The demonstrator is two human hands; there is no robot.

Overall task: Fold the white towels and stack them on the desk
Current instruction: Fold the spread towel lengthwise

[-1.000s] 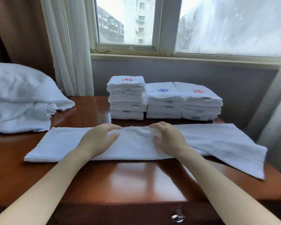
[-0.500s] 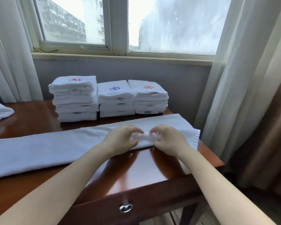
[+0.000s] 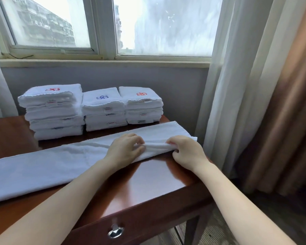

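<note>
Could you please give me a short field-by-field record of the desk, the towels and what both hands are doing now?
Surface: glossy reddish-brown wooden desk
Work item: long white terry towel, folded into a strip, lying across the desk
Left: left hand grips a raised ridge of that towel near its right end
Right: right hand pinches the same ridge, right of the left hand
Done: three stacks of folded white towels at the back; left stack, red emblem, tallest; middle stack, blue emblem; right stack, red emblem
Pending: strip not yet folded short or stacked
</note>
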